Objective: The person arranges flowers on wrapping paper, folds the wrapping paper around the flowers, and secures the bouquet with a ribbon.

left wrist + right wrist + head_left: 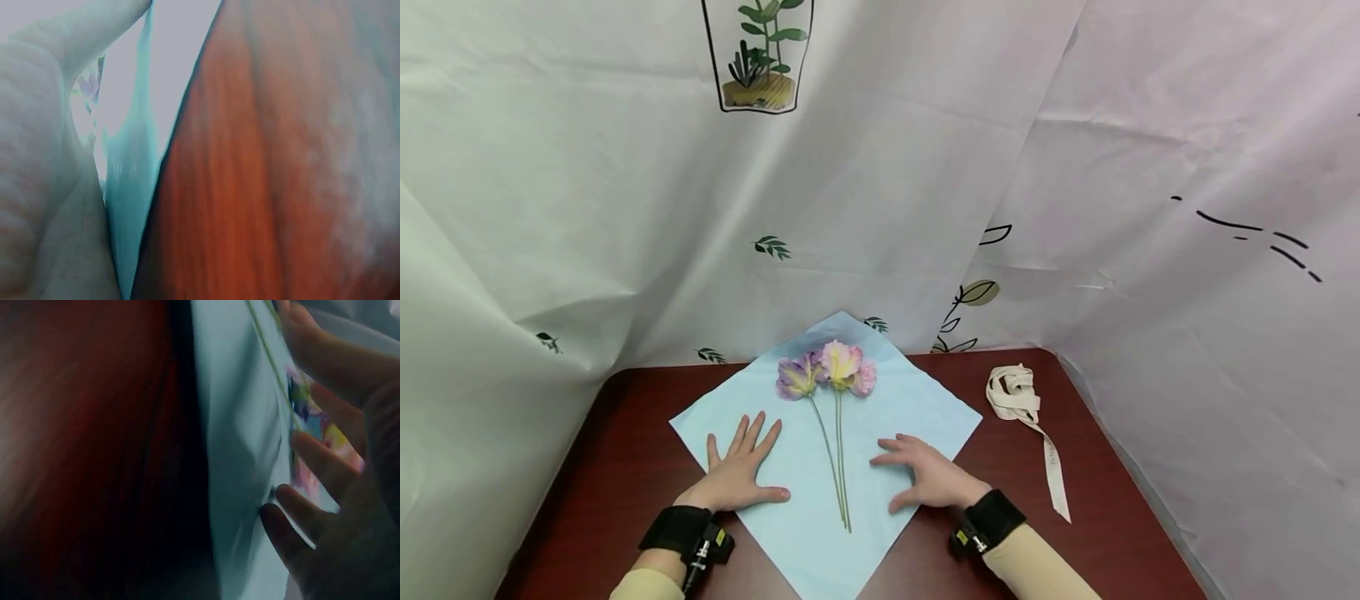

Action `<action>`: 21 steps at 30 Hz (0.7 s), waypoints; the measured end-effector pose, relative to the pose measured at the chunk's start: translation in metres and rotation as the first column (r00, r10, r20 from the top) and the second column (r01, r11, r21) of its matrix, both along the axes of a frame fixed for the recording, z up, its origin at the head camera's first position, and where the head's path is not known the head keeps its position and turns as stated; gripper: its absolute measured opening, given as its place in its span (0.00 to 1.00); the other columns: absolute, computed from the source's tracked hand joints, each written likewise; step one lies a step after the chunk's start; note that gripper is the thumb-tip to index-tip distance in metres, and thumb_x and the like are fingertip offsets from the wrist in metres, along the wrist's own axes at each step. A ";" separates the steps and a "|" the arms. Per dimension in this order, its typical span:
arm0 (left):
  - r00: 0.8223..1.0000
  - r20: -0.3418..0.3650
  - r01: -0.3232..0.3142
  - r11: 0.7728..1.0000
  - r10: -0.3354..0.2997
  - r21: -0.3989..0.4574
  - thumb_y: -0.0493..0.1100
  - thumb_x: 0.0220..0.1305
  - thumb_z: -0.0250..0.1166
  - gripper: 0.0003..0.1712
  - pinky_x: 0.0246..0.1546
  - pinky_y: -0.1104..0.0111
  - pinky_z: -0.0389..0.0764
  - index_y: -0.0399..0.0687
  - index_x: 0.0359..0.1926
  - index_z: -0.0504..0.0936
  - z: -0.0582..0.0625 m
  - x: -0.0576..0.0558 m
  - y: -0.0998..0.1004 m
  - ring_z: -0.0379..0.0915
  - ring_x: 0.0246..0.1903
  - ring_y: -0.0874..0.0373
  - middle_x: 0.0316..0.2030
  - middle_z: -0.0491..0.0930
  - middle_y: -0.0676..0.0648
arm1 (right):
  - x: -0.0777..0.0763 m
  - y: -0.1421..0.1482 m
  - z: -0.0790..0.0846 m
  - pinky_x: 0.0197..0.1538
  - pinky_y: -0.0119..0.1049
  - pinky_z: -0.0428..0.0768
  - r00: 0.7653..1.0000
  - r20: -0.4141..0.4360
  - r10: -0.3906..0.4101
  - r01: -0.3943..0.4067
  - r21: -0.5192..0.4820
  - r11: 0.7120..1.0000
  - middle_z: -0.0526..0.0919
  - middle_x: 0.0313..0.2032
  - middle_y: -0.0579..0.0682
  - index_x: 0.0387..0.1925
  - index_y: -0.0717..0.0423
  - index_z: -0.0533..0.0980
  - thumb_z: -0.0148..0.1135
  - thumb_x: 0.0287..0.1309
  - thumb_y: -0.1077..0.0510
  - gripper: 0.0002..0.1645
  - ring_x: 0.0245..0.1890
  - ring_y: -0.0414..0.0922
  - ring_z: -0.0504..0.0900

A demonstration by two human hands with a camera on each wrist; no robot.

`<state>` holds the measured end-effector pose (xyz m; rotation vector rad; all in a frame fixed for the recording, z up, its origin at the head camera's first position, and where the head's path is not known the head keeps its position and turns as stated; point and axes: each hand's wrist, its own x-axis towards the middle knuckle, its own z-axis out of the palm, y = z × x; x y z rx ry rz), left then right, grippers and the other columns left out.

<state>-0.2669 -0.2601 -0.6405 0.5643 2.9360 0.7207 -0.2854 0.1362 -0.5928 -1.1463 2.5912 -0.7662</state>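
Flowers [839,367] pt fwd, long axis approx fore-aft; L hand [733,477] fingers wide, R hand [928,475] fingers apart.

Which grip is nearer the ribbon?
Right. The right grip is left of the ribbon, at the right edge of the blue sheet; the left grip lies farther left, beyond the flower stems.
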 end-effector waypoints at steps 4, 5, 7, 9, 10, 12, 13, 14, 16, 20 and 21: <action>1.000 -0.010 0.013 0.997 -0.012 0.070 0.79 0.45 0.69 0.69 0.59 0.25 0.19 0.58 0.81 0.50 0.004 0.006 -0.008 0.27 0.77 0.32 0.80 0.40 0.36 | 0.010 0.016 -0.005 0.66 0.65 0.65 0.994 0.023 0.111 -0.112 0.104 0.988 0.59 0.77 0.51 0.67 0.32 0.75 0.79 0.41 0.37 0.47 0.77 0.64 0.49; 1.000 -0.017 0.021 0.997 -0.019 0.076 0.78 0.43 0.71 0.70 0.59 0.25 0.20 0.58 0.81 0.51 0.007 0.010 -0.009 0.28 0.77 0.31 0.79 0.41 0.35 | 0.012 0.019 -0.006 0.66 0.64 0.65 0.992 0.022 0.123 -0.125 0.116 0.985 0.57 0.78 0.50 0.67 0.31 0.74 0.78 0.43 0.36 0.46 0.78 0.64 0.48; 0.998 -0.031 0.062 0.994 -0.060 0.094 0.77 0.39 0.75 0.73 0.60 0.25 0.22 0.55 0.81 0.53 0.013 0.018 -0.009 0.29 0.76 0.28 0.79 0.42 0.34 | 0.016 0.022 -0.007 0.66 0.64 0.66 0.990 0.000 0.139 -0.138 0.127 0.982 0.56 0.78 0.49 0.67 0.29 0.74 0.74 0.45 0.35 0.43 0.78 0.63 0.48; 0.991 -0.023 0.135 0.984 -0.133 0.113 0.76 0.34 0.77 0.75 0.61 0.25 0.24 0.54 0.80 0.53 0.020 0.028 -0.005 0.30 0.76 0.27 0.79 0.42 0.34 | 0.018 0.025 -0.006 0.66 0.63 0.66 0.988 -0.028 0.155 -0.149 0.137 0.979 0.56 0.78 0.49 0.67 0.28 0.74 0.71 0.47 0.33 0.42 0.77 0.64 0.49; 0.983 -0.012 0.183 0.974 -0.183 0.132 0.75 0.33 0.78 0.76 0.62 0.27 0.25 0.54 0.80 0.54 0.024 0.033 -0.003 0.31 0.75 0.26 0.79 0.42 0.34 | 0.018 0.026 -0.006 0.66 0.63 0.67 0.986 -0.046 0.163 -0.155 0.145 0.977 0.56 0.78 0.49 0.67 0.28 0.73 0.71 0.47 0.32 0.42 0.77 0.64 0.49; 0.955 0.027 0.286 0.942 -0.295 0.175 0.73 0.33 0.78 0.74 0.65 0.31 0.26 0.54 0.80 0.56 0.029 0.043 0.004 0.31 0.76 0.27 0.80 0.42 0.36 | 0.019 0.028 -0.005 0.66 0.64 0.66 0.984 -0.056 0.171 -0.161 0.153 0.975 0.55 0.78 0.50 0.67 0.27 0.73 0.71 0.47 0.30 0.43 0.77 0.64 0.49; 0.937 0.051 0.330 0.923 -0.346 0.200 0.71 0.34 0.78 0.71 0.67 0.34 0.25 0.55 0.79 0.58 0.031 0.047 0.007 0.31 0.76 0.28 0.80 0.42 0.37 | 0.019 0.029 -0.005 0.66 0.64 0.66 0.984 -0.053 0.172 -0.162 0.155 0.975 0.55 0.79 0.50 0.68 0.27 0.72 0.71 0.46 0.30 0.44 0.77 0.64 0.48; 0.920 0.069 0.365 0.906 -0.386 0.215 0.70 0.36 0.77 0.68 0.68 0.37 0.26 0.56 0.78 0.60 0.032 0.050 0.010 0.31 0.76 0.29 0.80 0.43 0.38 | 0.019 0.030 -0.005 0.66 0.65 0.66 0.983 -0.055 0.175 -0.164 0.157 0.974 0.54 0.79 0.50 0.68 0.27 0.72 0.71 0.46 0.29 0.45 0.77 0.64 0.47; 0.896 0.091 0.404 0.883 -0.435 0.237 0.69 0.41 0.75 0.61 0.70 0.42 0.27 0.58 0.77 0.64 0.033 0.055 0.015 0.33 0.76 0.31 0.80 0.46 0.40 | 0.018 0.032 -0.006 0.66 0.65 0.65 0.984 -0.047 0.172 -0.162 0.160 0.974 0.53 0.79 0.49 0.69 0.26 0.71 0.71 0.45 0.28 0.46 0.78 0.63 0.46; 0.888 0.107 0.408 0.874 -0.447 0.263 0.66 0.44 0.74 0.52 0.71 0.47 0.28 0.61 0.73 0.71 0.030 0.058 0.017 0.38 0.77 0.35 0.79 0.49 0.42 | 0.018 0.032 -0.008 0.66 0.65 0.65 0.986 -0.035 0.163 -0.155 0.162 0.975 0.51 0.80 0.47 0.69 0.24 0.70 0.70 0.45 0.28 0.46 0.78 0.62 0.45; 0.889 0.110 0.405 0.874 -0.445 0.267 0.65 0.43 0.74 0.52 0.72 0.51 0.27 0.62 0.72 0.72 0.029 0.058 0.017 0.38 0.77 0.36 0.79 0.50 0.43 | 0.018 0.032 -0.008 0.67 0.65 0.64 0.987 -0.027 0.159 -0.152 0.160 0.975 0.51 0.80 0.47 0.69 0.24 0.70 0.70 0.45 0.28 0.46 0.78 0.62 0.44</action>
